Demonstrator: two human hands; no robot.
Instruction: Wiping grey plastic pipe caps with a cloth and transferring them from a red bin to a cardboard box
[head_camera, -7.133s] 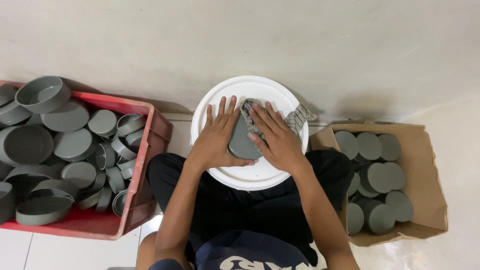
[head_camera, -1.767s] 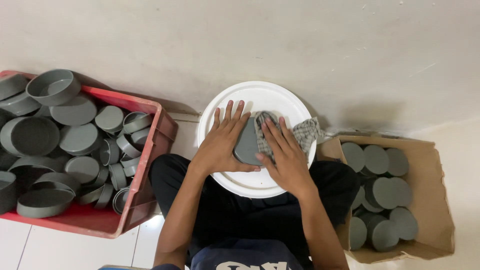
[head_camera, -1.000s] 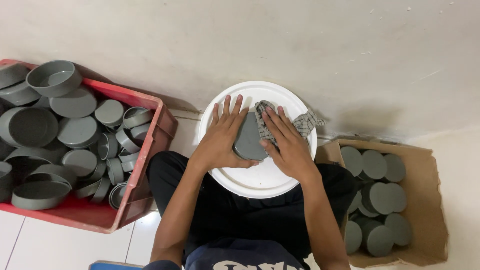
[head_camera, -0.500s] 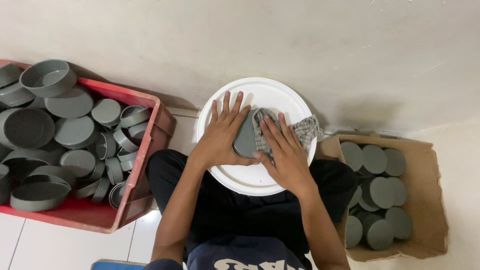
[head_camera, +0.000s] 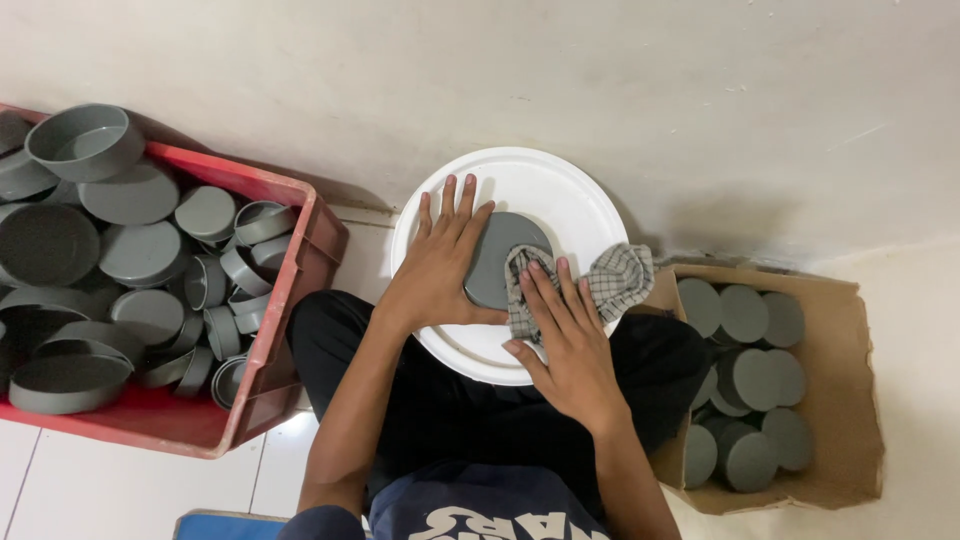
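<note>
The left hand (head_camera: 440, 265) covers the left edge of the grey cap (head_camera: 500, 255), and the checked cloth (head_camera: 590, 285) hides its lower right part. The right hand (head_camera: 565, 345) lies flat on the cloth, so the fabric under the palm is out of sight. Both hands, cap and cloth mask much of the white lid (head_camera: 545, 185), and whatever lies below the lid cannot be seen. The red crate (head_camera: 285, 330) is cut off at the left edge, and its lower caps are buried under others. The cardboard box (head_camera: 850, 390) keeps some discs half hidden beneath their neighbours.
</note>
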